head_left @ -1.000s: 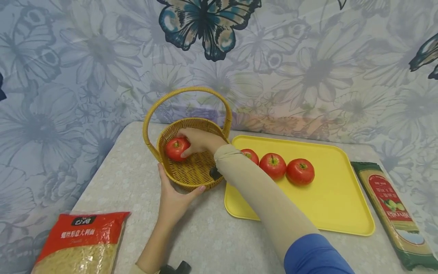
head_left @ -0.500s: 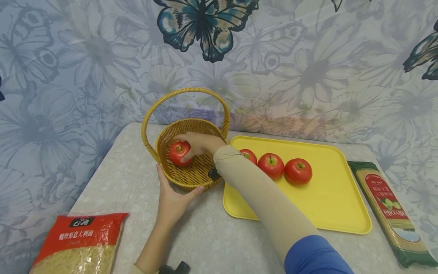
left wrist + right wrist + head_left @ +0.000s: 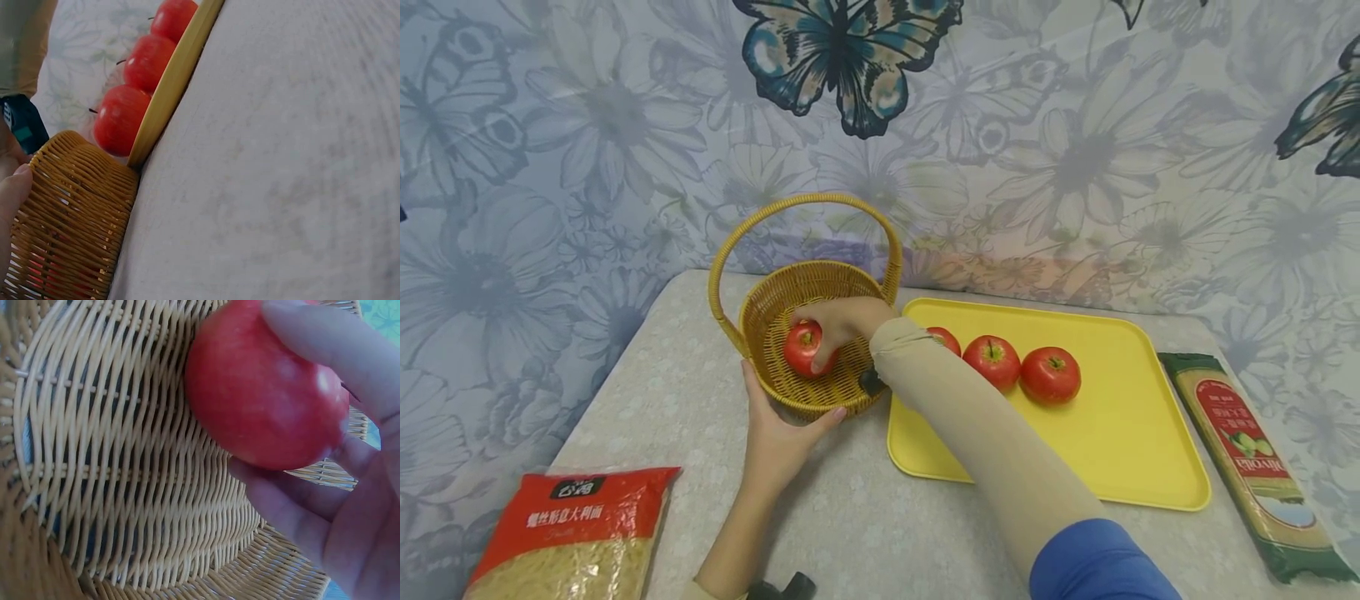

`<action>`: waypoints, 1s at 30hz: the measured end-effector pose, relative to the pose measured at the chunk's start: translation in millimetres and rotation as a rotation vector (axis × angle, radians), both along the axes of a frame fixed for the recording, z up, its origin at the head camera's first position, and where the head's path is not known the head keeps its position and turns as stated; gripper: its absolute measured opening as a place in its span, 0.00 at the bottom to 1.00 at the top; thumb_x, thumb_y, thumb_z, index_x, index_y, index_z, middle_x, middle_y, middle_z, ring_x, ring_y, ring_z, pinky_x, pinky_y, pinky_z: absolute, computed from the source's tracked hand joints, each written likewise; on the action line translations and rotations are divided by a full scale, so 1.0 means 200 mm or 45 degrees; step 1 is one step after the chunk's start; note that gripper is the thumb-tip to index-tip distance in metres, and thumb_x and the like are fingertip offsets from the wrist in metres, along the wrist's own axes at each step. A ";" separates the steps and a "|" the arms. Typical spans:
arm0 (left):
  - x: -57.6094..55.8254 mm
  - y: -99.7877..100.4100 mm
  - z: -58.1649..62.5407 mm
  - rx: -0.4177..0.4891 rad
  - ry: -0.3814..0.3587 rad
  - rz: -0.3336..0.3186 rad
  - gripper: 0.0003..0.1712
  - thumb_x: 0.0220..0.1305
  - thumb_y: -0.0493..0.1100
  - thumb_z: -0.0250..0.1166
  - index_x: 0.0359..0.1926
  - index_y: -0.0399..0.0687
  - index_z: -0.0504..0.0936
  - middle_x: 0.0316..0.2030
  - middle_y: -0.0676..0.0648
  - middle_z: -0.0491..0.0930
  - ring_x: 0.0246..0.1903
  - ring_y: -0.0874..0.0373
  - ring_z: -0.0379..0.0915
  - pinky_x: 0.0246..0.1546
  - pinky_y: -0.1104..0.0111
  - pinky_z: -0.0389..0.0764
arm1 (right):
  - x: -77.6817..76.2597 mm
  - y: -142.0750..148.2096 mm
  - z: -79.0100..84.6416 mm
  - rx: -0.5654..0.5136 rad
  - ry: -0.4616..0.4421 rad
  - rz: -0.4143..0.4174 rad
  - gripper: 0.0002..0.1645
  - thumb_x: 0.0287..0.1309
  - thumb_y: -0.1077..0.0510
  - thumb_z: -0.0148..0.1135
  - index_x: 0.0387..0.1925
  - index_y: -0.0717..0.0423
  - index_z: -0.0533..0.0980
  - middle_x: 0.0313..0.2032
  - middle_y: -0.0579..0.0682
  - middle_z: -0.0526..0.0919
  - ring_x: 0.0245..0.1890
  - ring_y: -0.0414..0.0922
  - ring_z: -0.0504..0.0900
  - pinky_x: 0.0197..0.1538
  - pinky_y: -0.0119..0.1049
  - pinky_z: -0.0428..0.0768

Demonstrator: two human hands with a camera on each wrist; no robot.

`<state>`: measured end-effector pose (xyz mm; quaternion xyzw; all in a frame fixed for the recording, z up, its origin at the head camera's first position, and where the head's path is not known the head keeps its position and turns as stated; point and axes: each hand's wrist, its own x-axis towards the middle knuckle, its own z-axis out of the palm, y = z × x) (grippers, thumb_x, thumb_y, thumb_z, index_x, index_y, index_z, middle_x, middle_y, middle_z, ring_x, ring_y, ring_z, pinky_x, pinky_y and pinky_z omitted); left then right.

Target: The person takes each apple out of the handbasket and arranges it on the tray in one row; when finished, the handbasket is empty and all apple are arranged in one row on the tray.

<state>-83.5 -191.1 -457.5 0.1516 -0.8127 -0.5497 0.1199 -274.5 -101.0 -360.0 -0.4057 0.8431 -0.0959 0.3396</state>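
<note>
A round wicker basket point(image 3: 767, 304) with a tall arched handle stands at the back of the table. Inside it, my right hand point(image 3: 846, 321) grips a red apple point(image 3: 800, 350). The right wrist view shows the thumb on one side of that apple point(image 3: 262, 394) and the fingers on the other, above the woven base. My left hand point(image 3: 778, 446) holds the basket from the front left, thumb and fingers spread round its outside. In the left wrist view the thumb point(image 3: 15, 187) lies against the weave. Several fingers of the left hand are hidden.
Right of the basket lies a yellow tray point(image 3: 1120, 417) with red apples point(image 3: 992, 362) in a row, one partly behind my right sleeve. A pack of spaghetti point(image 3: 1255, 467) lies at the far right. A red bag of pasta point(image 3: 572, 533) is at the front left. A patterned wall backs the table.
My right hand has shifted the apple a little right and nearer, from the basket's left side toward its middle. The left hand keeps its place on the basket.
</note>
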 end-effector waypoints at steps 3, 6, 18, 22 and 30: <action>0.00 0.00 0.00 0.007 -0.015 -0.001 0.83 0.42 0.62 0.81 0.73 0.78 0.17 0.77 0.61 0.23 0.79 0.50 0.27 0.74 0.38 0.44 | 0.01 0.00 0.01 0.060 -0.002 0.027 0.49 0.49 0.46 0.77 0.69 0.34 0.61 0.65 0.42 0.70 0.66 0.45 0.69 0.67 0.46 0.72; 0.00 0.01 0.00 0.013 -0.020 -0.005 0.83 0.42 0.62 0.81 0.73 0.77 0.17 0.77 0.61 0.22 0.79 0.50 0.26 0.74 0.38 0.44 | 0.01 0.01 0.02 0.085 -0.017 0.043 0.47 0.47 0.50 0.78 0.66 0.33 0.64 0.61 0.41 0.71 0.62 0.43 0.71 0.63 0.43 0.74; 0.01 0.00 0.00 0.012 -0.007 -0.006 0.82 0.43 0.62 0.80 0.72 0.79 0.17 0.77 0.62 0.23 0.79 0.52 0.27 0.74 0.39 0.44 | 0.02 0.07 0.08 0.005 0.091 0.007 0.43 0.52 0.41 0.69 0.68 0.39 0.62 0.57 0.42 0.74 0.55 0.42 0.74 0.57 0.40 0.78; 0.01 0.00 0.00 0.002 -0.001 -0.007 0.82 0.43 0.62 0.80 0.73 0.78 0.17 0.77 0.63 0.23 0.79 0.52 0.27 0.74 0.39 0.44 | 0.03 0.11 0.11 -0.099 0.158 0.039 0.39 0.53 0.41 0.68 0.65 0.41 0.65 0.54 0.43 0.76 0.52 0.41 0.76 0.54 0.37 0.79; 0.00 0.01 -0.01 -0.001 0.009 -0.010 0.82 0.43 0.60 0.81 0.73 0.78 0.18 0.77 0.61 0.23 0.79 0.51 0.26 0.74 0.38 0.43 | 0.07 0.22 0.18 -0.317 0.212 0.044 0.38 0.52 0.41 0.68 0.62 0.43 0.67 0.53 0.42 0.76 0.51 0.39 0.77 0.52 0.35 0.80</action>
